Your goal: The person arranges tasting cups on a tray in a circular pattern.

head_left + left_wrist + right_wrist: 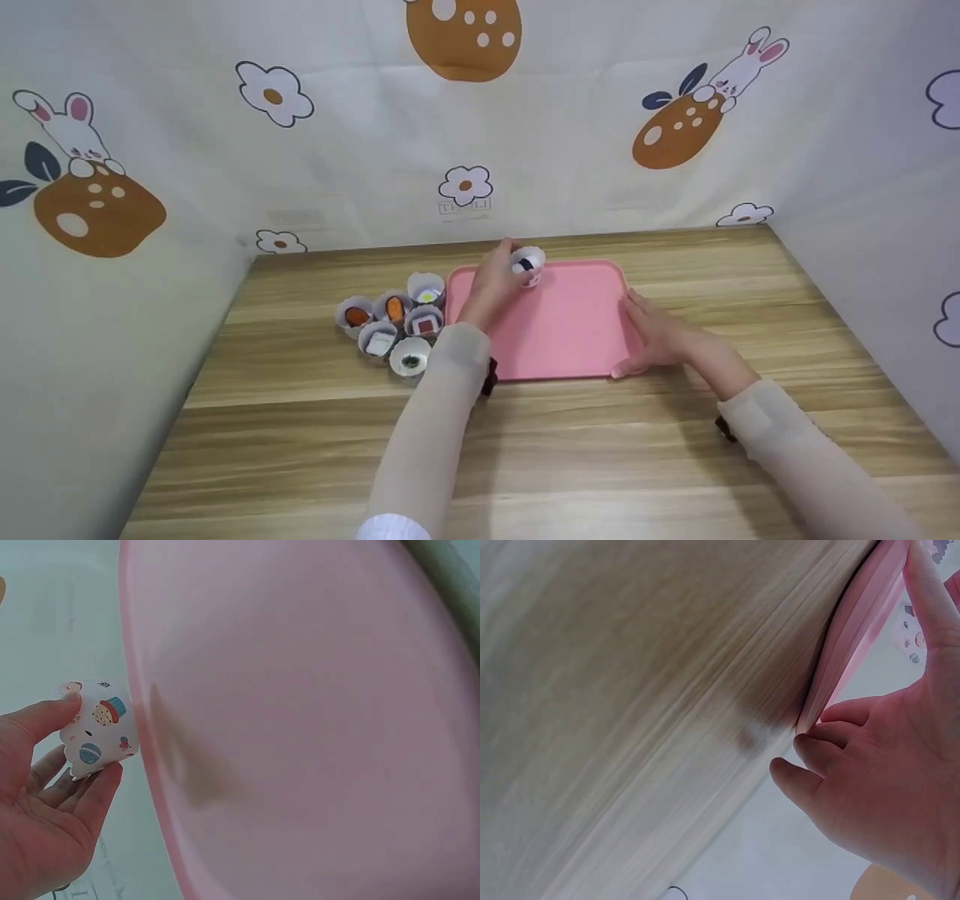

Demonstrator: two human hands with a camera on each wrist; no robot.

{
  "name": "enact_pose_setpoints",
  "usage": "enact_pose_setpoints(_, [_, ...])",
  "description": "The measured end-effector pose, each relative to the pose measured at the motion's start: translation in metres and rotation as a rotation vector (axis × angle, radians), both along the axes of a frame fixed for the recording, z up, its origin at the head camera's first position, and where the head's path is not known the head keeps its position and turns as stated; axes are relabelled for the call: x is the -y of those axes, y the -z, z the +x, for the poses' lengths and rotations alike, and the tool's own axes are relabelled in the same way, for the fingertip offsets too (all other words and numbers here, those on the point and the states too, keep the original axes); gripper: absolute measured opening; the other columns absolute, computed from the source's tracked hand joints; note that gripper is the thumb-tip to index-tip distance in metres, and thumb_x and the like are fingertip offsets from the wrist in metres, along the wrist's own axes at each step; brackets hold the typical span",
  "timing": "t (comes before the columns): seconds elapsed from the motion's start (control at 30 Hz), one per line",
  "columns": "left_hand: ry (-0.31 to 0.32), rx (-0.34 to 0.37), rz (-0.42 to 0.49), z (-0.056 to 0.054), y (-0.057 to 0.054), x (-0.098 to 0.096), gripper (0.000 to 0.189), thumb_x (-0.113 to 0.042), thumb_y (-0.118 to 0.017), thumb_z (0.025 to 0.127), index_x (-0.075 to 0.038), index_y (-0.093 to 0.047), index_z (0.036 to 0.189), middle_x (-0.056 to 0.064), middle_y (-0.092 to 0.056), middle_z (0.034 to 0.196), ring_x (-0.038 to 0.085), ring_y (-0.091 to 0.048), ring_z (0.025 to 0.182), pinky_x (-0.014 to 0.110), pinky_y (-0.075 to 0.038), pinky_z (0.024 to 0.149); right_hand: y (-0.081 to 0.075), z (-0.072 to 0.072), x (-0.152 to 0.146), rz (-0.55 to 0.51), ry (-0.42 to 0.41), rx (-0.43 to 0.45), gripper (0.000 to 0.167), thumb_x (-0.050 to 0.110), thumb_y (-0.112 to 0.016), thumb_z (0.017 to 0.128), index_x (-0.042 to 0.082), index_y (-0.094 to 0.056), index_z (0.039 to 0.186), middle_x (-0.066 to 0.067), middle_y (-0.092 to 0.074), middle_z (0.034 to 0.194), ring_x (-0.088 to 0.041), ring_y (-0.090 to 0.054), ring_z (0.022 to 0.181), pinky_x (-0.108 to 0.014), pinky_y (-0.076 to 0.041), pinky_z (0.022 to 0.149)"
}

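Note:
My left hand [496, 281] grips a small paper baking cup [531, 274] over the far left part of the pink tray [570, 330]. Cupcake prints cover the cup's outside in the left wrist view, with thumb and fingers on opposite sides of its wall. Inside it, the head view shows a white piece with a black band, like a piece of sushi. On the tray's right side lies my right hand [656, 337], thumb at the near corner and fingers spread along the rim. In the right wrist view, those fingertips [810, 750] touch the tray's edge.
Left of the tray stand several more paper cups in a close group, among them one with an orange piece [395, 307], one with a white block [380, 342] and one with a green bit [411, 361]. A printed curtain [360, 165] closes off the wooden table's [300, 442] back.

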State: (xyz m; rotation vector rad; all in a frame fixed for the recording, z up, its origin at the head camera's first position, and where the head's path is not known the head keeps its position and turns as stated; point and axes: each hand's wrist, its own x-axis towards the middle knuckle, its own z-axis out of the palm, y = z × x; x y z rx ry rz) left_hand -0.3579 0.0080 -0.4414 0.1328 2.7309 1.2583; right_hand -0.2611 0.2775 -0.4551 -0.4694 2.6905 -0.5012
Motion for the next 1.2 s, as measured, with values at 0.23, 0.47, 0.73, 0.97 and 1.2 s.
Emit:
enact_pose_setpoints(0.23, [0.001, -0.002, 0.024, -0.004, 0.006, -0.008, 0.05, -0.021, -0.073, 0.091, -0.016, -0.053, 0.137, 0.01, -0.055, 0.146, 0.027, -0.054, 0.131, 0.043, -0.045, 0.111, 0.0, 0.002, 0.001, 0.001, -0.009, -0.006, 0.133, 0.06, -0.082, 0.071, -0.011, -0.008, 0.154, -0.034, 0.0, 0.162, -0.053, -0.01, 0.149, -0.061, -0.018, 0.122])
enact_pose_setpoints(0.47, [-0.001, -0.005, 0.026, -0.005, 0.012, -0.012, 0.049, -0.02, -0.073, 0.091, -0.014, -0.053, 0.136, 0.01, -0.056, 0.144, 0.026, -0.055, 0.129, 0.042, -0.046, 0.109, -0.001, 0.001, 0.001, 0.005, -0.004, -0.002, 0.133, 0.06, -0.082, 0.071, -0.01, -0.007, 0.155, -0.033, 0.0, 0.163, -0.052, -0.009, 0.15, -0.061, -0.018, 0.122])
enact_pose_setpoints(0.73, [-0.029, 0.012, 0.015, -0.008, 0.013, -0.014, 0.052, -0.019, -0.073, 0.09, -0.014, -0.051, 0.137, 0.009, -0.056, 0.143, 0.025, -0.056, 0.126, 0.041, -0.047, 0.108, -0.002, 0.002, 0.003, -0.006, -0.015, -0.014, 0.132, 0.06, -0.082, 0.071, -0.01, -0.008, 0.155, -0.033, 0.0, 0.163, -0.052, -0.009, 0.149, -0.061, -0.018, 0.122])
enact_pose_setpoints(0.97, [-0.037, 0.037, 0.015, -0.004, 0.011, -0.017, 0.058, -0.015, -0.075, 0.089, -0.015, -0.049, 0.14, 0.011, -0.055, 0.144, 0.026, -0.055, 0.127, 0.043, -0.046, 0.109, -0.003, 0.003, 0.002, -0.013, -0.015, -0.026, 0.132, 0.059, -0.083, 0.071, -0.012, -0.008, 0.154, -0.035, 0.0, 0.162, -0.053, -0.01, 0.149, -0.061, -0.017, 0.122])
enact_pose_setpoints(1.2, [-0.023, 0.034, 0.008, -0.004, 0.008, -0.015, 0.064, -0.014, -0.075, 0.088, -0.013, -0.046, 0.144, 0.01, -0.053, 0.146, 0.027, -0.054, 0.128, 0.043, -0.046, 0.109, -0.001, 0.002, 0.0, 0.001, -0.006, -0.019, 0.134, 0.062, -0.082, 0.07, -0.01, -0.007, 0.155, -0.034, 0.001, 0.162, -0.053, -0.011, 0.149, -0.061, -0.018, 0.122])
